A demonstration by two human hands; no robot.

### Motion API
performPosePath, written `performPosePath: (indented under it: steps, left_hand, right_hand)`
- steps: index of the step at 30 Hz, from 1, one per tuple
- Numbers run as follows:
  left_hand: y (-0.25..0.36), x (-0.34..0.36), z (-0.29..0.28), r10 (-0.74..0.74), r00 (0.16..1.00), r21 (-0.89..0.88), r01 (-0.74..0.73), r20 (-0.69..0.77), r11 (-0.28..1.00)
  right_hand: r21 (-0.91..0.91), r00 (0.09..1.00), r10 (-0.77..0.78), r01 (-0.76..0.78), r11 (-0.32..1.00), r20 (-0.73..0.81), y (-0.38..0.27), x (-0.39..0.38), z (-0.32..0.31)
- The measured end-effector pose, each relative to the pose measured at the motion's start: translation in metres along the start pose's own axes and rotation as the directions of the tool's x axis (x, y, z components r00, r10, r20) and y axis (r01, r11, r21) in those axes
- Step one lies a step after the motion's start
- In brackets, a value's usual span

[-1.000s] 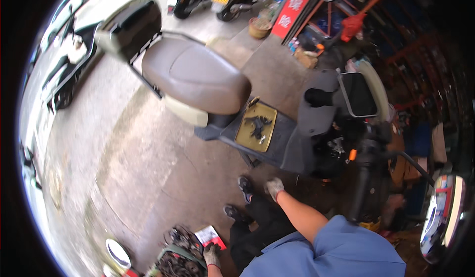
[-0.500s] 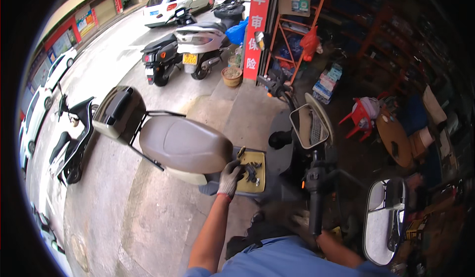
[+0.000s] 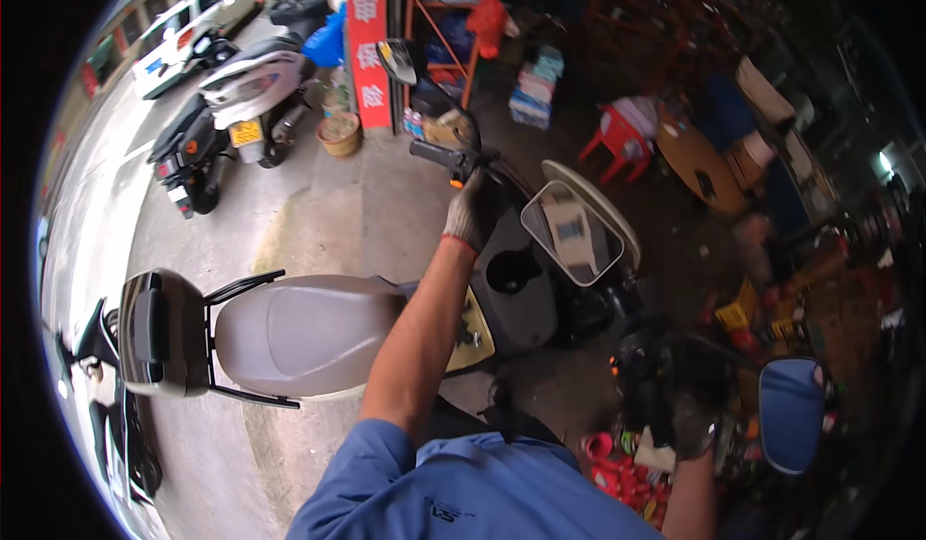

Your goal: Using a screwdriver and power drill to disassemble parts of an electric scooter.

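A scooter with a grey-brown seat (image 3: pixel 304 336) stands crosswise in front of me. My left hand (image 3: pixel 468 214), in a pale knit glove with a red cuff, reaches across to the far handlebar (image 3: pixel 446 157), close by its switch housing. Its fingers are mostly hidden there. On the footboard lies a yellow tray (image 3: pixel 473 347) with small dark parts, partly behind my left forearm. My right hand (image 3: pixel 693 434) is low on the right beside the near handlebar grip (image 3: pixel 658 410); shadow and blur hide its fingers. The windshield-like front panel (image 3: pixel 574 231) and a mirror (image 3: pixel 793 415) stand nearby.
A rear box (image 3: pixel 159 333) sits behind the seat. Parked scooters (image 3: pixel 251 87) and a potted plant (image 3: pixel 340 133) are at the far left. A red stool (image 3: pixel 617 140) and an oval brown board (image 3: pixel 699 159) stand right. Red clutter (image 3: pixel 617 472) lies beside my right arm.
My left hand has left the tray on the footboard and moved to the far handlebar. My right hand has shifted rightward beside the near grip. The whole view has turned.
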State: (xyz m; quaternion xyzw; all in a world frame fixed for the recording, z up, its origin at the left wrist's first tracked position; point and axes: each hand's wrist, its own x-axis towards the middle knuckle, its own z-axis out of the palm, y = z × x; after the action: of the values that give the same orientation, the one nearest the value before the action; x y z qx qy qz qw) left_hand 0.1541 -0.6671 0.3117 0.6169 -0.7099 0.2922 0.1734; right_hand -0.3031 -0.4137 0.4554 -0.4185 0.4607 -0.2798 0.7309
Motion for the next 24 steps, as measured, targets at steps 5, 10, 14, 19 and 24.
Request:
performPosePath:
  steps: [5,10,14,19,24]
  left_hand:
    - [0.014,0.031,-0.026,0.063,0.897,0.639,-0.261,0.438,-0.723]
    - [0.010,0.040,-0.043,0.000,0.820,0.067,-0.047,0.573,-0.997]
    - [0.017,0.046,-0.056,0.031,0.846,0.075,-0.010,0.532,-0.997]
    - [0.018,0.049,-0.048,0.056,0.809,0.088,0.005,0.585,-0.996]
    - [0.011,0.050,-0.035,0.052,0.803,0.034,0.040,0.594,-0.999]
  right_hand:
    - [-0.729,0.936,-0.064,-0.224,0.647,-0.345,-0.066,0.000,0.094]
    - [-0.693,0.886,0.033,-0.385,0.609,-0.463,-0.084,0.018,0.164]
    - [-0.651,0.855,-0.094,-0.312,0.692,-0.510,-0.053,0.011,0.153]
    - [-0.730,0.787,-0.217,-0.379,0.569,-0.578,-0.058,0.016,0.179]
    - [-0.662,0.743,-0.117,-0.498,0.561,-0.659,-0.079,0.026,0.190]
